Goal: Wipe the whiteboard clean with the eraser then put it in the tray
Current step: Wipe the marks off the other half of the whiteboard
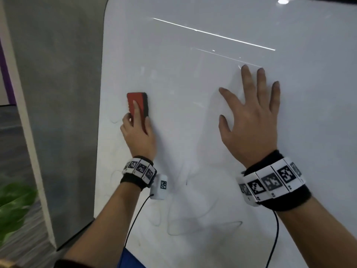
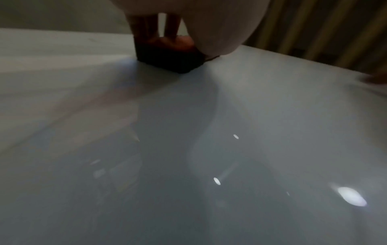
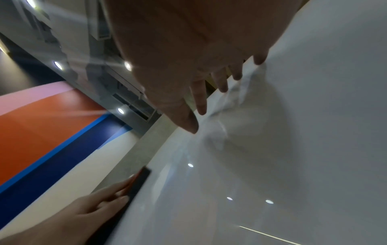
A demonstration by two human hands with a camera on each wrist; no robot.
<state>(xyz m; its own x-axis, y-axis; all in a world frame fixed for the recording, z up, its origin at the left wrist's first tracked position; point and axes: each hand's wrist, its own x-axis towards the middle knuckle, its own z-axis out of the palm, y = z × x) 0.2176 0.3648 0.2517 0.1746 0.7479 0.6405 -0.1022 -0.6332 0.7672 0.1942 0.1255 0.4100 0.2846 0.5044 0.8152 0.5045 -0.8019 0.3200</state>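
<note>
A glossy whiteboard (image 1: 193,132) fills the head view, with faint grey scribbles (image 1: 193,221) low on it. My left hand (image 1: 138,130) grips a red eraser (image 1: 136,102) with a black felt side and holds it flat against the board near its left edge. In the left wrist view the eraser (image 2: 167,59) sits dark on the board under my fingers. The right wrist view shows the eraser (image 3: 138,184) edge-on under my left hand. My right hand (image 1: 251,113) lies flat on the board with fingers spread, right of the eraser. No tray is in view.
A grey wall panel (image 1: 63,93) stands left of the board's rounded edge. Green plant leaves (image 1: 13,204) show at the lower left. Ceiling lights reflect as a bright line (image 1: 212,33) across the upper board. Cables hang from both wristbands.
</note>
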